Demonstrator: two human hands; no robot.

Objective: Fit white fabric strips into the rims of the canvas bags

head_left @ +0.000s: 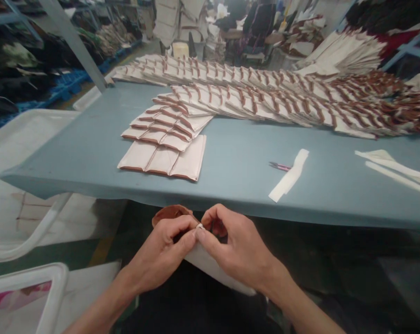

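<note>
Just below the table's near edge, my left hand (171,246) and my right hand (231,236) meet with thumbs and fingertips pinched on one fabric piece. It has a brown section (168,212) showing behind my left fingers and a cream section (219,271) hanging beneath my hands. A small white bit (200,226) shows between the fingertips; I cannot make out what it is. On the table ahead lies a flat cream fabric piece with brown edging (154,157), split by seams into three sections. My hands cover the middle of the held piece.
Overlapping rows of similar cream and brown pieces (265,99) run across the blue-covered table (238,185). Thread snips (280,166) lie partly under a pale strip (289,176). More strips (397,167) rest at the right. White plastic bins (57,287) stand at the left.
</note>
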